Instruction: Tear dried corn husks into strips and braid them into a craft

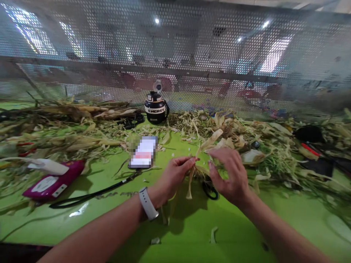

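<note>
My left hand (177, 173), with a white watch band on its wrist, pinches a bunch of dry corn husk strips (189, 184) above the green table. Pale ends of the strips stick out upward and hang down below the fingers. To the right, my right hand (230, 173) is beside the bunch, thumb and fingers apart, and I see nothing gripped in it. One wide husk piece (212, 139) rises between the two hands. Under them on the table lies a dark ring-shaped thing (210, 190), partly hidden by the right hand.
A phone (144, 151) with a black strap lies left of my hands. Farther left is a purple power strip (55, 180) with a white plug. A dark "ENERGY" bottle (155, 109) stands before a perforated metal screen (175, 44). Husk heaps (263, 137) line the back.
</note>
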`<action>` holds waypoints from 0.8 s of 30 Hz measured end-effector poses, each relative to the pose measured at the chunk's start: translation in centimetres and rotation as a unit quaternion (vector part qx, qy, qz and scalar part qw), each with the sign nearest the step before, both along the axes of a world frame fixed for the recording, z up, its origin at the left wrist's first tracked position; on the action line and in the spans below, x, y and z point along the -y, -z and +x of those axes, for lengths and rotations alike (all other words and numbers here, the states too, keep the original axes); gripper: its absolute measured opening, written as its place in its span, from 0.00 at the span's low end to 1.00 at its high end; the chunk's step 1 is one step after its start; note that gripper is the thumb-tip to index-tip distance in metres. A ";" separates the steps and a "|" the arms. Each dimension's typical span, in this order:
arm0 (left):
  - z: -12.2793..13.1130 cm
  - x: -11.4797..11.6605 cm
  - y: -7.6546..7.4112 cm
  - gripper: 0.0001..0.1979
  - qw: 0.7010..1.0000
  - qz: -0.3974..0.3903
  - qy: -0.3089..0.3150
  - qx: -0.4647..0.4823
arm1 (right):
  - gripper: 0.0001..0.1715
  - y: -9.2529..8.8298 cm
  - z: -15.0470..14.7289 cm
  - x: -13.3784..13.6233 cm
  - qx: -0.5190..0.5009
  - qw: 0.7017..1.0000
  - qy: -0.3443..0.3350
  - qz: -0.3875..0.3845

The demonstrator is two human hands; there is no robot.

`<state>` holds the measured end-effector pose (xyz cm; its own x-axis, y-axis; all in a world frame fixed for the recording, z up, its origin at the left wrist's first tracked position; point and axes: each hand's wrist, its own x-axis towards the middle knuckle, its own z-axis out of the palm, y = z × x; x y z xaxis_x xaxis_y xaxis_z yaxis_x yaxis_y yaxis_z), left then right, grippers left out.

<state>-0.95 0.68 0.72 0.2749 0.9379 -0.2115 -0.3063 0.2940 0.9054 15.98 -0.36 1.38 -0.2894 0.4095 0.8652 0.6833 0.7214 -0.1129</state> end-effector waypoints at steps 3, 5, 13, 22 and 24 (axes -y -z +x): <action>-0.2 -0.2 0.1 0.15 1.000 0.015 0.005 -0.004 | 0.18 -0.5 -0.5 0.8 0.085 0.990 -0.109 -0.034; -0.3 -0.3 0.1 0.14 1.000 0.008 0.002 -0.011 | 0.13 -0.4 -0.8 1.0 0.098 0.986 -0.125 -0.059; -0.5 -0.4 0.1 0.12 0.999 -0.017 0.023 -0.014 | 0.16 0.4 -1.1 0.7 0.197 0.970 -0.074 -0.122; -0.4 -0.4 -0.1 0.15 0.998 0.034 0.047 -0.024 | 0.08 1.2 -1.1 0.4 0.038 0.986 -0.105 -0.122; -0.5 -0.7 -0.2 0.15 0.997 0.057 0.049 -0.034 | 0.06 1.3 -1.3 0.3 -0.080 0.977 -0.089 -0.176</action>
